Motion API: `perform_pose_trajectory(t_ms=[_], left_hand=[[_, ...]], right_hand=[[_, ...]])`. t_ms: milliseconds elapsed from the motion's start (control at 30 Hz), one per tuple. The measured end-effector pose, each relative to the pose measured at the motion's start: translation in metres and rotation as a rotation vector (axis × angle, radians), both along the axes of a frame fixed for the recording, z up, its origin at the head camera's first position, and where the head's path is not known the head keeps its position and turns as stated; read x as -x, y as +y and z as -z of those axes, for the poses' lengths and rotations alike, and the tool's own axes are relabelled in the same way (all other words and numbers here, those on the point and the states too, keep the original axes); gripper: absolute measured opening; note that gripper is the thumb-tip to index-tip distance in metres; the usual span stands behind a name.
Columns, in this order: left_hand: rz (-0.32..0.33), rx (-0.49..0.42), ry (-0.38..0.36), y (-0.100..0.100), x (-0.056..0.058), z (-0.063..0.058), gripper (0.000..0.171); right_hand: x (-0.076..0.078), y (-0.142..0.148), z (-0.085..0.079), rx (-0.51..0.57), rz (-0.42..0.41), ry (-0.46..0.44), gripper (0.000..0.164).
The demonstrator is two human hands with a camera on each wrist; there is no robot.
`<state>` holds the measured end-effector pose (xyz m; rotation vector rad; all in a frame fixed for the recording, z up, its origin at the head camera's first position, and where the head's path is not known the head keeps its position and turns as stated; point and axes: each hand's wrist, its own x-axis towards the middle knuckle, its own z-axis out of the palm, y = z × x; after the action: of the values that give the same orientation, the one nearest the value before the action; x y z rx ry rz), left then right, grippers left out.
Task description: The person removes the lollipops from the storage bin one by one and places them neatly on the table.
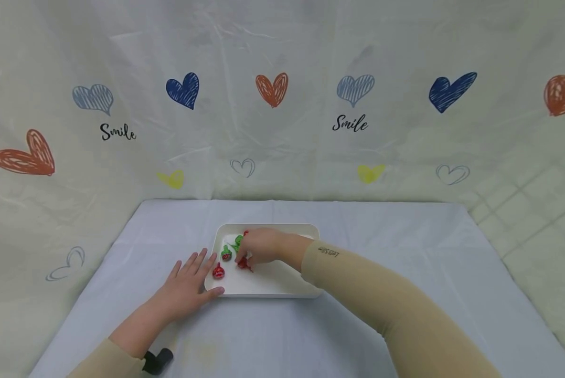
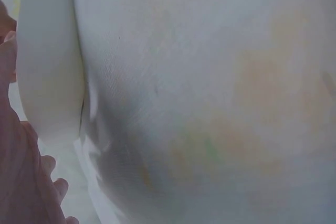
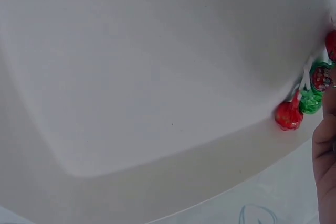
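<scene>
A white rectangular tray holds several round lollipops in red and green wrappers at its left side. My right hand reaches in from the right, its fingers bent down and pinching a red lollipop. Left of those fingers lie a green lollipop and, nearer the front, another red lollipop. A second green lollipop is partly covered by the right hand. In the right wrist view, a red lollipop rests against the tray wall. My left hand has its fingers spread at the tray's left edge, thumb at the front corner.
The tray stands on a table with a white cloth. Behind it hangs a pale sheet printed with hearts and the word Smile. A black strap piece sits at the left wrist.
</scene>
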<state>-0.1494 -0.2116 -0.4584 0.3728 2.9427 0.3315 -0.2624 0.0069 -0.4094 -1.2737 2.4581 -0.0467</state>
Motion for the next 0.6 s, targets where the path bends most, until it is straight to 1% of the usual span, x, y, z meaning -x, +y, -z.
perform_pose_trajectory(t_ms=[133,300,467,600], left_hand=[[-0.001,-0.004,-0.001,0.000,-0.001,-0.001,0.097],[-0.003,-0.007,-0.010,0.001,0.000,-0.002,0.097],[-0.004,-0.004,-0.012,0.000,0.001,-0.002,0.097],[-0.006,-0.001,-0.014,0.000,0.001,-0.001,0.097]], right_hand=[[0.000,0.000,0.002,-0.008,0.002,-0.003,0.024],[-0.001,0.002,0.001,-0.016,0.039,-0.022,0.017],[-0.002,0.008,0.002,-0.031,0.105,-0.048,0.020],[0.001,0.014,0.005,-0.048,0.127,-0.047,0.020]])
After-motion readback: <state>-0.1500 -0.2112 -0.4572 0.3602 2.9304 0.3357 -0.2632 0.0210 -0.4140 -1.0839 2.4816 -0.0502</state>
